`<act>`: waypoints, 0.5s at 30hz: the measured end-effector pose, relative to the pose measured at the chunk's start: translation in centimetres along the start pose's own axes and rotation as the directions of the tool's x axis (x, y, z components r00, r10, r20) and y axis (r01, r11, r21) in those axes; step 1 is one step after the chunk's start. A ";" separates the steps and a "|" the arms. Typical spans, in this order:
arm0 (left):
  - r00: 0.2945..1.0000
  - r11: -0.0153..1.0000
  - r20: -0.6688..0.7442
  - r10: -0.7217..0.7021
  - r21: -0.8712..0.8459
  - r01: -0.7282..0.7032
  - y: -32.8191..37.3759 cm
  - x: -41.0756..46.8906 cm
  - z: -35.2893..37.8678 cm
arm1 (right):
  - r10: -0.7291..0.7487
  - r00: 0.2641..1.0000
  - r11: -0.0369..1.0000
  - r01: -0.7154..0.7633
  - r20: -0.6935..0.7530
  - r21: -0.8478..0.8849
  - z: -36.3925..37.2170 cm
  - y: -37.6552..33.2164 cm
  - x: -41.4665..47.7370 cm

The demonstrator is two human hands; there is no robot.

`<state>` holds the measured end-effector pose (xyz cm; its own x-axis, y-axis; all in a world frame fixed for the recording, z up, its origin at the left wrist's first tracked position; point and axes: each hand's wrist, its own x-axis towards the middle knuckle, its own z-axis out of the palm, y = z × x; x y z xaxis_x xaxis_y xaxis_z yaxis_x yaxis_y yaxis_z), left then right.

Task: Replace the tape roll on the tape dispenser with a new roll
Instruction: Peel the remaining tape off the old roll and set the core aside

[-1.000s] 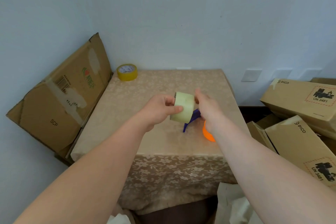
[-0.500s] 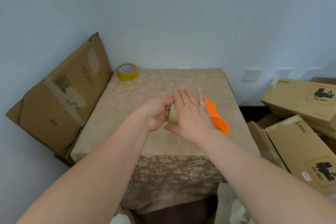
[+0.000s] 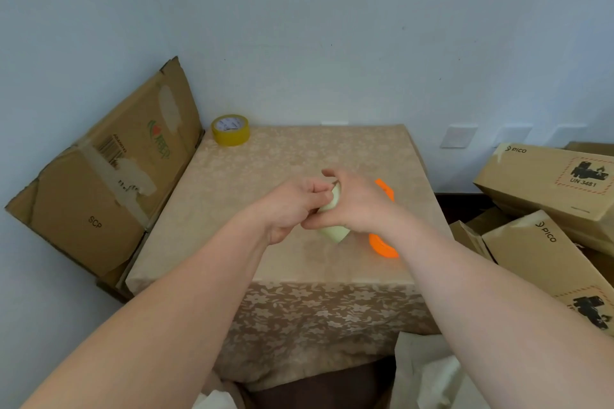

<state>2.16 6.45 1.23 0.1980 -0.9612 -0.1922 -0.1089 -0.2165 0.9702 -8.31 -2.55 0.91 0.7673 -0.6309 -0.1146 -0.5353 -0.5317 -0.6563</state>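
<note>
Item: pale cream tape roll (image 3: 333, 232), held at frame centre above the table (image 3: 292, 159), pinched between both hands. The left hand (image 3: 292, 206) is curled closed against its left side; the right hand (image 3: 357, 206) is wrapped over its top, fingers bent around it. The orange tape dispenser (image 3: 382, 244) is mostly hidden behind the right hand. A yellow tape roll (image 3: 231, 129) is set at the table's upper-left corner. Open cloth is left on every side; cardboard boxes (image 3: 545, 183) are stacked at frame right.
</note>
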 end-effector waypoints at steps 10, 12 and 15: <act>0.998 0.998 0.048 -0.032 -0.045 0.034 0.7 0.2 -1.2 | 0.035 0.967 0.911 -0.136 0.254 0.390 -1.9 1.5 0.4; 0.999 0.995 0.033 -0.031 -0.090 0.034 0.7 0.4 -1.5 | 0.030 0.960 0.850 -0.171 0.278 0.499 -2.0 1.8 0.4; 0.999 0.979 -0.016 -0.051 -0.197 0.047 0.6 0.9 -1.9 | 0.049 0.961 0.719 -0.224 0.274 0.658 -2.2 2.2 0.6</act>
<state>4.17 5.77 1.96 0.2193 -0.9460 -0.2388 0.0948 -0.2230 0.9702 -9.76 -5.31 1.02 0.8077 -0.4772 -0.3461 -0.3244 0.1306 -0.9369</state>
